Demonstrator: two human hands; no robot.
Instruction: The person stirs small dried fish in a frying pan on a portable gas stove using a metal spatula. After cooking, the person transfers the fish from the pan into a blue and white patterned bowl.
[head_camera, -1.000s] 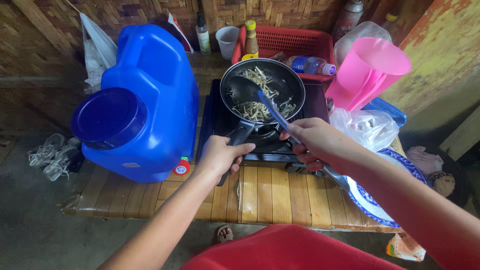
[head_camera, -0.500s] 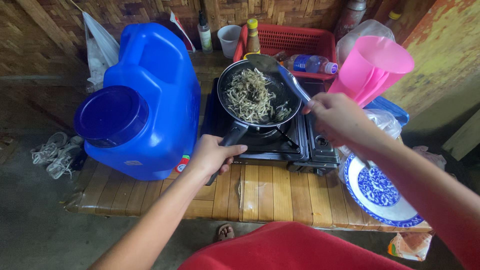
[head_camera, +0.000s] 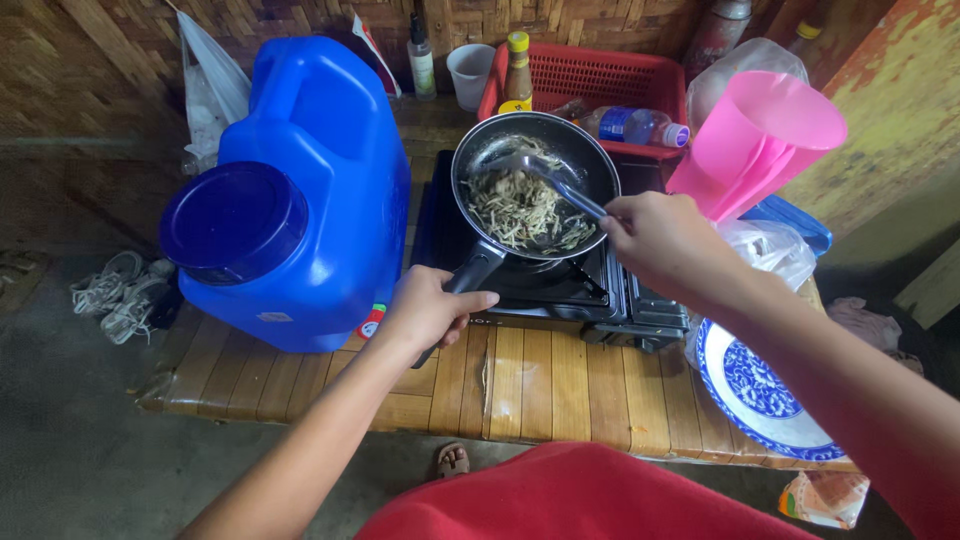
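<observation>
The left hand (head_camera: 432, 308) is wrapped round the black handle of the frying pan (head_camera: 534, 185), thumb lying along the top; the pan sits on the black portable gas stove (head_camera: 600, 290), which stands on the slatted wooden table (head_camera: 520, 380); the right hand (head_camera: 662, 240) is closed round the handle of a metal spatula (head_camera: 545, 172), whose blade rests inside the pan on a heap of pale fried strips (head_camera: 522, 210) that fills the middle and near side of the pan; what the strips are made of cannot be told.

Just left of the stove stands a big blue water jug (head_camera: 310, 190) with a dark blue round cap (head_camera: 234, 222) facing the camera and a small red tap near its base; behind the pan lies a red plastic basket (head_camera: 600, 80), with a sauce bottle (head_camera: 517, 70) with a yellow cap at its left end and a clear plastic bottle (head_camera: 635, 127) lying on its side at its front edge; a white plastic cup (head_camera: 470, 72) stands left of the sauce bottle; to the right of the stove a pink plastic pitcher (head_camera: 765, 140) leans, with a crumpled clear plastic bag (head_camera: 770, 250) below it; a blue-and-white patterned plate (head_camera: 755, 385) lies on the table's near right corner, partly under the right forearm; a pair of pale shoes (head_camera: 115, 295) lies on the floor to the left of the table.
</observation>
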